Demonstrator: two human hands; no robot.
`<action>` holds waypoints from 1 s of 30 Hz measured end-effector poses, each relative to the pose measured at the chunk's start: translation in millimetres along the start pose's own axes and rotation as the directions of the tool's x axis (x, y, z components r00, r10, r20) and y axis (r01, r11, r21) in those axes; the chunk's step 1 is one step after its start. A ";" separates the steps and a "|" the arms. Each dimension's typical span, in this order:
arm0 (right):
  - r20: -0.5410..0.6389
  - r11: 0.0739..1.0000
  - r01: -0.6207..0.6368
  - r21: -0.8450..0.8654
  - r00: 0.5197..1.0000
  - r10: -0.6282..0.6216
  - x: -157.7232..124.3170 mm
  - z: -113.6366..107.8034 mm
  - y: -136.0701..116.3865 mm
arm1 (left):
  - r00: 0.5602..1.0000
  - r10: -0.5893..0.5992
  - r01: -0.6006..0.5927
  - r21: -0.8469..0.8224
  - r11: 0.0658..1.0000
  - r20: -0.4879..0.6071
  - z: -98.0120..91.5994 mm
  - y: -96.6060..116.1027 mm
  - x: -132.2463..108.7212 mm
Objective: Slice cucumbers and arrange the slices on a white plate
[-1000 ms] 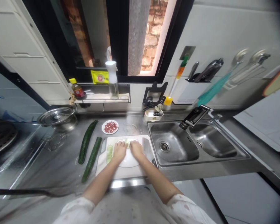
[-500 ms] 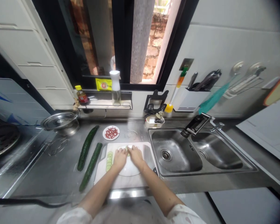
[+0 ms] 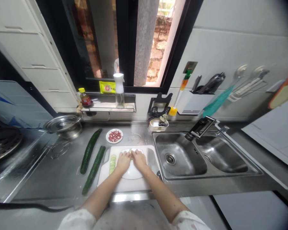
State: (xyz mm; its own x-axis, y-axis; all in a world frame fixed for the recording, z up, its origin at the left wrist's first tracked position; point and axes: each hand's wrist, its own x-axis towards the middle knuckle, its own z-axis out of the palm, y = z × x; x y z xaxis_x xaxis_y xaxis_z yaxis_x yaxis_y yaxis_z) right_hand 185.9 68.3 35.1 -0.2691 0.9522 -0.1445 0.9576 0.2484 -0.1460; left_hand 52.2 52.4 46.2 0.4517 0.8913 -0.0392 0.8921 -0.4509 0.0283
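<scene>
Both my hands rest side by side on a white plate (image 3: 132,174) that sits on a white cutting board (image 3: 124,182). My left hand (image 3: 123,161) and my right hand (image 3: 139,159) have their fingers curled down over cucumber slices (image 3: 132,150) at the plate's far edge. A row of more cucumber slices (image 3: 112,160) lies on the board left of my left hand. A cleaver (image 3: 152,159) lies flat on the board's right side. Two whole cucumbers (image 3: 90,150) (image 3: 94,169) lie on the steel counter to the left.
A small dish of red pieces (image 3: 114,135) stands behind the board. A double sink (image 3: 182,156) with a tap (image 3: 200,127) is on the right. A lidded pot (image 3: 62,124) and a stove (image 3: 2,143) are at the left. Bottles stand on a shelf (image 3: 108,107) under the window.
The camera has tilted, so the scene sits lower in view. My hands have drawn closer together over the slices at the plate's far edge.
</scene>
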 end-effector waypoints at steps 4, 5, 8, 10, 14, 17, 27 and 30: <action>-0.006 1.000 -0.027 0.010 1.000 0.027 -8.9 2.4 -2.7 | 1.000 0.000 0.000 -0.019 1.000 -0.007 2.7 -0.9 -0.1; -0.001 0.999 -0.039 0.011 0.999 0.039 -10.6 3.0 -3.3 | 1.000 0.002 -0.002 -0.025 1.000 -0.006 3.2 -1.3 -0.1; 0.008 0.998 -0.058 0.015 0.998 0.058 -13.4 3.4 -4.6 | 1.000 0.020 -0.021 -0.046 0.999 -0.005 2.9 -1.9 0.5; 0.010 0.998 -0.062 0.021 0.998 0.062 -13.8 2.0 -5.3 | 1.000 0.026 -0.026 -0.065 0.998 -0.006 1.1 -1.5 2.1; 0.011 0.997 -0.066 0.029 0.998 0.066 -15.4 -4.4 -7.7 | 0.997 -0.078 0.080 -0.124 0.989 0.020 -5.5 -0.4 8.7; -0.016 0.998 -0.056 0.039 0.998 0.056 -21.7 -9.2 -10.4 | 0.978 -0.206 0.208 -0.189 0.960 0.030 -9.5 -2.4 11.1; -0.071 0.995 -0.017 0.102 0.997 0.025 -60.9 -1.0 -8.7 | 0.923 -0.371 0.297 -0.430 0.853 -0.098 5.9 -12.6 -35.6; -0.066 0.995 -0.018 0.099 0.997 0.025 -66.1 2.2 -8.2 | 0.903 -0.421 0.334 -0.470 0.817 -0.090 12.8 -18.3 -50.6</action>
State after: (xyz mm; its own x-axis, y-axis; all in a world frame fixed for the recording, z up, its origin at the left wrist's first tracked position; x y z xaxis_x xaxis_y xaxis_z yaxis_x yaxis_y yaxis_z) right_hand 195.6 3.0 43.7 -0.2378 0.9678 -0.0830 0.9474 0.2122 -0.2398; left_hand 13.1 15.0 34.8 0.0315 0.9986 0.0425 0.8765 -0.0480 0.4791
